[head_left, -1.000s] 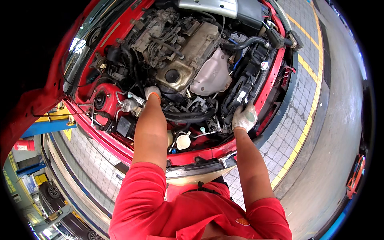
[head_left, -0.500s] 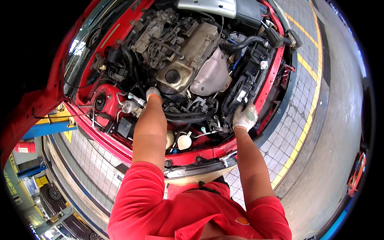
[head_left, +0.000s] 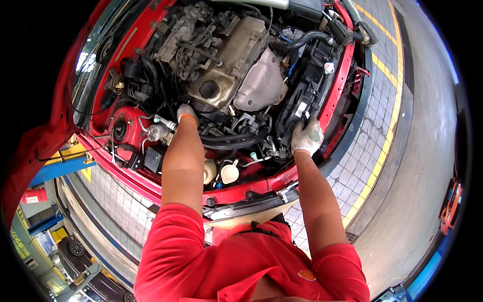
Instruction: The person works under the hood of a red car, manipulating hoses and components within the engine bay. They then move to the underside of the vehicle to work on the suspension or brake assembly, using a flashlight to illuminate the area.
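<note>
head view is showing a red car's open engine bay (head_left: 126, 126), holding the engine (head_left: 226, 65), black hoses (head_left: 236, 141) and two white reservoirs (head_left: 230, 172) whose contents i cannot make out. left hand (head_left: 186, 113), gloved, is reaching down among the hoses; its grip is hidden. right hand (head_left: 307, 137), gloved, is curling over the black radiator shroud (head_left: 302, 100) at the bay's edge. hands are working well apart.

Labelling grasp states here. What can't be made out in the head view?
- Left hand: fingers sunk among hoses; grip hidden.
- Right hand: glove back faces the camera; what it grips on the black housing is hidden.
- Engine: upper end cut by the picture's rim.
</note>
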Available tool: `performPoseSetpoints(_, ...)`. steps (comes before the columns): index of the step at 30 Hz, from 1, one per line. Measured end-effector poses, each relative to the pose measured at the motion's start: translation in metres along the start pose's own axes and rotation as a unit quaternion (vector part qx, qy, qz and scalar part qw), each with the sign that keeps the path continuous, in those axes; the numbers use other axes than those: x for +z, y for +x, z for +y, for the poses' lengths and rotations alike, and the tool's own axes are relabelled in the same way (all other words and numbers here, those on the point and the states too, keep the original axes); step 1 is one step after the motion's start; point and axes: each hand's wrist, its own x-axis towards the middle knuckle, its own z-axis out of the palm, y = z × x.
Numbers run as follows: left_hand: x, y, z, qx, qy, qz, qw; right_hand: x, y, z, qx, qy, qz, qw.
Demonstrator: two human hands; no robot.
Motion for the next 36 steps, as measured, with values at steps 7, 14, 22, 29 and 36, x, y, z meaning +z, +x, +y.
performPoseSetpoints(7,0.007,-0.002,-0.014,-0.015,-0.034,-0.022,0.999,0.003,-0.001,-0.008,-0.007,0.003,-0.004,1.000)
performPoseSetpoints(14,-0.008,-0.012,0.000,-0.016,-0.025,0.002,1.000,0.003,0.000,0.001,0.004,-0.014,-0.006,1.000)
performPoseSetpoints(22,0.112,0.047,-0.085,-0.023,0.063,-0.065,0.996,0.011,-0.008,-0.041,-0.041,0.045,-0.027,0.998)
performPoseSetpoints(29,-0.047,-0.041,0.004,0.001,-0.040,-0.069,0.997,0.005,0.002,0.013,0.004,-0.027,-0.002,1.000)
performPoseSetpoints(36,0.086,0.037,-0.079,-0.014,0.023,0.009,1.000,0.010,-0.006,-0.032,-0.035,0.039,-0.023,0.998)
